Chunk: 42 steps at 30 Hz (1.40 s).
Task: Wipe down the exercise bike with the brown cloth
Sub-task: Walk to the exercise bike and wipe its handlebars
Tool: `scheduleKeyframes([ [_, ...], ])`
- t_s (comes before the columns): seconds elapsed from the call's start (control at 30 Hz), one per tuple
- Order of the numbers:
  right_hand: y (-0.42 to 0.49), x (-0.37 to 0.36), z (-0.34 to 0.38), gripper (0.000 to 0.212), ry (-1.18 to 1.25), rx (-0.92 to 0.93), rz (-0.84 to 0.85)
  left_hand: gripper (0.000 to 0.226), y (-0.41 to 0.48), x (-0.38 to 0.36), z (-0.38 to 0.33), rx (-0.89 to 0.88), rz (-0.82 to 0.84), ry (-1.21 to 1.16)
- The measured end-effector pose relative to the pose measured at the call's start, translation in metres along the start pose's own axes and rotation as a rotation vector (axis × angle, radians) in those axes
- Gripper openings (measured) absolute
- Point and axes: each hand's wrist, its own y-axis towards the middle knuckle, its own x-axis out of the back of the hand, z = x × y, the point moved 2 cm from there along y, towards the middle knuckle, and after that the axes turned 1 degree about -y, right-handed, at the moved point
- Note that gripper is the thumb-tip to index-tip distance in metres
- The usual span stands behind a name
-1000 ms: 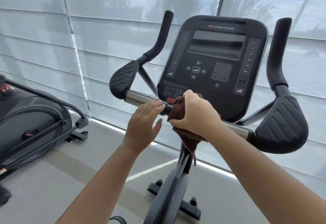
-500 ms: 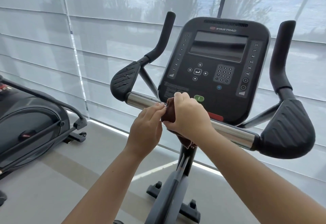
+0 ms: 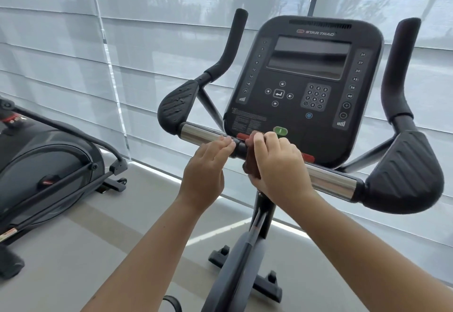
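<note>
Since earlier, the right hand [image 3: 277, 164] slid the brown cloth [image 3: 251, 164] leftward along the handlebar [image 3: 326, 180]. Its fingers clutch the cloth (mostly hidden). At nine o'clock, the left hand [image 3: 204, 171] seems loosely curled, touching the bar.

Glossy metal bar [image 3: 203, 135], seemingly matt cloth [image 3: 250, 164]

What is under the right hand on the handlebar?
The right hand covers a bunched brown cloth, pressed around the black centre of the chrome handlebar. Most of the cloth and the bar beneath it are hidden.
</note>
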Motion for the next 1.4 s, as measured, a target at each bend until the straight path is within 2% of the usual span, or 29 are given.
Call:
scheduleKeyframes([
  [0.03,0.008,0.004,-0.008,0.067,0.116,-0.024,0.096,0.050,-0.001,0.000,-0.002,0.004,0.007,0.006],
  [0.1,0.026,0.015,-0.029,0.064,0.495,-0.188,0.446,0.051,-0.002,0.001,-0.005,0.017,0.021,0.005],
  [0.13,0.030,0.016,-0.037,0.065,0.634,-0.252,0.560,0.052,-0.003,0.001,-0.006,0.021,0.026,-0.001],
  [0.17,0.032,0.016,-0.040,0.065,0.683,-0.274,0.604,0.053,-0.004,0.002,-0.006,0.019,0.028,-0.008],
  [0.2,0.031,0.015,-0.039,0.065,0.681,-0.270,0.580,0.054,-0.005,0.004,-0.006,0.010,0.028,-0.015],
  [0.3,0.026,0.015,-0.023,0.063,0.602,-0.193,0.337,0.051,-0.002,0.014,-0.002,-0.013,0.006,0.002],
  [0.43,0.040,0.017,-0.009,0.067,0.797,-0.217,0.116,0.053,-0.002,0.025,0.019,0.041,-0.021,0.101],
  [0.5,0.049,0.008,0.005,0.069,0.767,-0.194,0.176,0.054,-0.006,0.028,0.034,0.069,-0.017,0.145],
  [0.6,0.061,-0.010,0.027,0.071,0.534,-0.093,0.273,0.056,-0.009,0.029,0.053,0.069,0.008,0.206],
  [0.7,0.082,-0.016,0.039,0.065,0.566,-0.119,0.319,0.056,-0.007,0.032,0.069,0.077,0.023,0.264],
  [0.73,0.088,-0.020,0.044,0.062,0.571,-0.131,0.304,0.056,-0.006,0.033,0.075,0.082,0.039,0.290],
  [0.8,0.088,-0.026,0.059,0.059,0.454,-0.118,0.170,0.056,-0.002,0.035,0.088,0.089,0.069,0.333],
  [0.9,0.073,-0.035,0.082,0.074,0.200,-0.044,-0.014,0.057,0.001,0.033,0.101,0.089,0.079,0.343],
  [0.97,0.082,-0.032,0.077,0.075,0.267,-0.035,0.051,0.058,0.001,0.032,0.104,0.078,0.072,0.324],
  [1.07,0.117,-0.025,0.048,0.053,0.840,-0.145,0.561,0.058,0.000,0.028,0.105,0.068,0.027,0.281],
  [1.1,0.124,-0.027,0.043,0.046,0.949,-0.168,0.642,0.057,-0.001,0.027,0.104,0.070,0.012,0.267],
  [1.13,0.127,-0.029,0.043,0.045,0.969,-0.174,0.647,0.057,-0.001,0.025,0.103,0.078,-0.005,0.250],
  [1.2,0.123,-0.033,0.060,0.053,0.755,-0.157,0.484,0.057,0.002,0.023,0.104,0.110,-0.051,0.198],
  [1.27,0.110,-0.042,0.086,0.061,0.393,-0.060,0.135,0.057,0.007,0.026,0.106,0.147,-0.082,0.130],
  [1.3,0.105,-0.043,0.096,0.067,0.289,-0.025,0.014,0.057,0.008,0.029,0.108,0.153,-0.078,0.107],
  [1.33,0.105,-0.044,0.101,0.069,0.246,-0.019,-0.042,0.058,0.009,0.031,0.109,0.152,-0.067,0.095],
  [1.4,0.117,-0.042,0.096,0.064,0.394,-0.025,0.085,0.058,0.009,0.035,0.110,0.150,-0.052,0.090],
])
